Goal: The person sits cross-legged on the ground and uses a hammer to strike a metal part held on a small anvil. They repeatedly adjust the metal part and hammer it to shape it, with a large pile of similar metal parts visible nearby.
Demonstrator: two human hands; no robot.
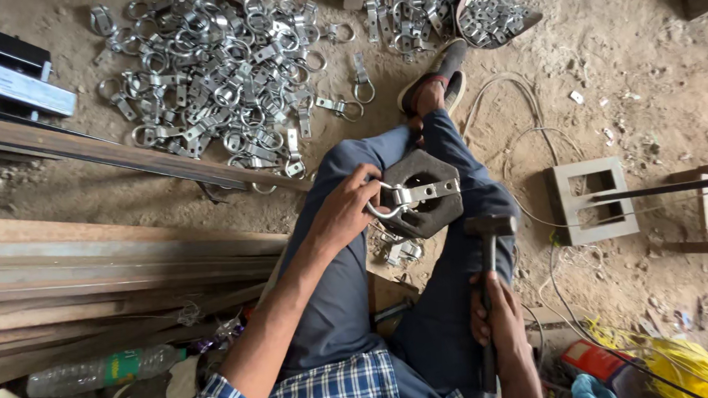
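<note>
Near the centre of the frame, the left hand [345, 211] pinches the ring end of a metal pipe clamp [409, 198] lying flat on a dark hexagonal steel block [422, 191], which rests across the person's lap. The grip is closed round the ring, fingers curled and thumb on top. Lower right of centre, the right hand [497, 317] is wrapped tight round the handle of a hammer [489, 240], its head poised just beside the block's right edge.

To strike well, the clamp's strap should sit fully on the block's face, and the holding fingers should stay back on the ring, clear of where the head lands. A short, square blow seems wiser than a swing, since the block rests only on the legs.

The block's underside and how it is propped are hidden. The heap of clamps [218, 69] at upper left blurs into a tangle; single pieces are hard to separate. The hammer's handle end is cut off at the bottom edge.
</note>
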